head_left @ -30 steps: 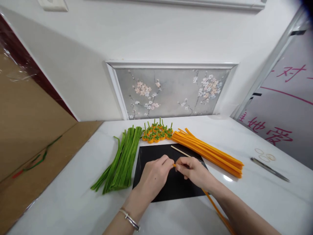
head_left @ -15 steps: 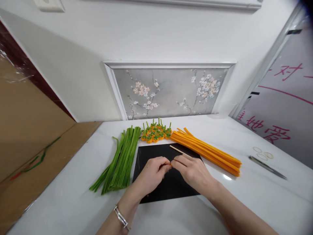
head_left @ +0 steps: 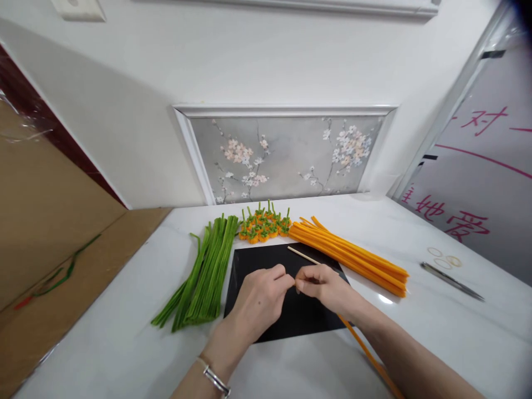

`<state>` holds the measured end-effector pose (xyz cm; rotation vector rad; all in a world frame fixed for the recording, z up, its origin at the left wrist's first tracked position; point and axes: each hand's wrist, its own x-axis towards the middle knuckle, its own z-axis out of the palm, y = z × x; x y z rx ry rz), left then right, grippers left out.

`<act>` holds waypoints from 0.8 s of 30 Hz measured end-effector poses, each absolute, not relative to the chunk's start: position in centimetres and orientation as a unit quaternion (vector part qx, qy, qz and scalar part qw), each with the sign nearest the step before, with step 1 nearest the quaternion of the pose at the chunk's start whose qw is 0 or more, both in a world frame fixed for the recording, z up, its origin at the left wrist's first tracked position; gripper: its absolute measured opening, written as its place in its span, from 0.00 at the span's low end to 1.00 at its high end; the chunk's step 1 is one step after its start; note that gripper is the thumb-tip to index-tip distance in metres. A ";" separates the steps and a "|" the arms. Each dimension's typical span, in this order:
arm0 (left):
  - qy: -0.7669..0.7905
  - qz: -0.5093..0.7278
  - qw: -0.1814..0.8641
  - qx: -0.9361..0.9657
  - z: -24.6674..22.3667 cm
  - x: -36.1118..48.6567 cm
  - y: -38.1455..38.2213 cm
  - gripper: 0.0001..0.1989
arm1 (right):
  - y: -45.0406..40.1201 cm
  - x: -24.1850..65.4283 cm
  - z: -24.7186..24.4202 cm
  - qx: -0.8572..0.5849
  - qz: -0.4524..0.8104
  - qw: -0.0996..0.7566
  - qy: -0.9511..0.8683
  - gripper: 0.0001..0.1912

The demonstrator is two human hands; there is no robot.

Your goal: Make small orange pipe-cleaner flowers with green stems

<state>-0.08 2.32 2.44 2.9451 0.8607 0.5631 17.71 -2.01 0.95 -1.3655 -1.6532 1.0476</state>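
Note:
Over the black mat point(head_left: 253, 266), my left hand point(head_left: 266, 296) and my right hand point(head_left: 326, 285) meet with their fingertips pinched together. A trace of orange shows between the fingers. An orange pipe cleaner point(head_left: 366, 352) emerges below my right hand and runs under the right forearm toward the lower edge of the view; its other end is hidden by the fingers. Just beyond my right hand, a thin wooden stick point(head_left: 302, 254) lies on the mat, partly covered by that hand.
Green pipe cleaners point(head_left: 208, 271) lie bundled on the left, orange pipe cleaners point(head_left: 349, 252) on the right. Small orange-and-green pipe cleaner pieces point(head_left: 264, 224) stand behind the mat. Tweezers point(head_left: 451, 281) and several rubber bands point(head_left: 444, 259) rest at far right. Cardboard point(head_left: 83, 277) borders the table's left.
My left hand has rolled over so its back faces up. My right hand has turned, its thumb now showing. A length of orange pipe cleaner has come into view beneath my right forearm.

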 end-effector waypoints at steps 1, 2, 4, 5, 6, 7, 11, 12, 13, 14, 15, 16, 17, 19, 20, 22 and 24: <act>0.277 0.174 0.003 0.945 2.4 -0.1 2.3 0.13 | -1.9 17.9 0.9 -0.525 0.445 0.367 -0.625 0.09; 0.284 0.173 0.009 0.943 2.5 -0.1 2.3 0.12 | -1.9 18.0 0.9 -0.521 0.466 0.365 -0.615 0.09; 0.301 0.184 0.060 0.934 2.7 -0.3 2.4 0.11 | -1.9 18.3 0.8 -0.525 0.455 0.361 -0.622 0.09; 0.307 0.193 0.094 0.927 2.9 -0.3 2.4 0.11 | -2.0 18.4 0.8 -0.533 0.425 0.361 -0.637 0.08; 0.309 0.200 0.127 0.921 3.0 -0.3 2.4 0.10 | -2.0 18.5 0.8 -0.543 0.384 0.361 -0.653 0.07; 0.309 0.205 0.154 0.916 3.0 -0.4 2.5 0.09 | -2.1 18.6 0.8 -0.553 0.343 0.361 -0.668 0.07; 0.311 0.210 0.189 0.907 2.7 -0.2 2.6 0.06 | -2.2 18.5 1.1 -0.555 0.257 0.355 -0.707 0.10; 0.314 0.214 0.187 0.906 2.5 -0.1 2.7 0.06 | -2.3 18.4 1.2 -0.547 0.255 0.356 -0.714 0.10; 0.315 0.218 0.185 0.905 2.3 -0.1 2.8 0.07 | -2.3 18.3 1.3 -0.541 0.253 0.357 -0.718 0.10; 0.314 0.222 0.184 0.904 2.2 -0.1 2.9 0.08 | -2.3 18.2 1.4 -0.538 0.252 0.357 -0.721 0.11; 0.311 0.224 0.183 0.905 2.1 -0.1 2.9 0.09 | -2.4 18.1 1.4 -0.538 0.255 0.355 -0.721 0.11; 0.307 0.222 0.180 0.908 2.0 -0.2 3.0 0.09 | -2.3 18.1 1.4 -0.542 0.263 0.349 -0.718 0.12; 0.303 0.216 0.174 0.912 2.0 -0.3 3.0 0.09 | -2.3 18.1 1.4 -0.547 0.280 0.341 -0.711 0.12; 0.292 0.198 0.152 0.923 2.2 -0.4 3.1 0.09 | -2.2 18.1 1.2 -0.554 0.336 0.328 -0.688 0.11; 0.287 0.190 0.138 0.929 2.3 -0.5 3.0 0.10 | -2.1 18.2 1.2 -0.552 0.373 0.327 -0.670 0.11; 0.275 0.177 0.116 0.938 2.5 -0.6 3.0 0.10 | -2.0 18.4 1.0 -0.537 0.449 0.325 -0.636 0.09; 0.267 0.168 0.103 0.943 2.6 -0.5 2.9 0.11 | -2.0 18.5 0.9 -0.518 0.492 0.318 -0.623 0.09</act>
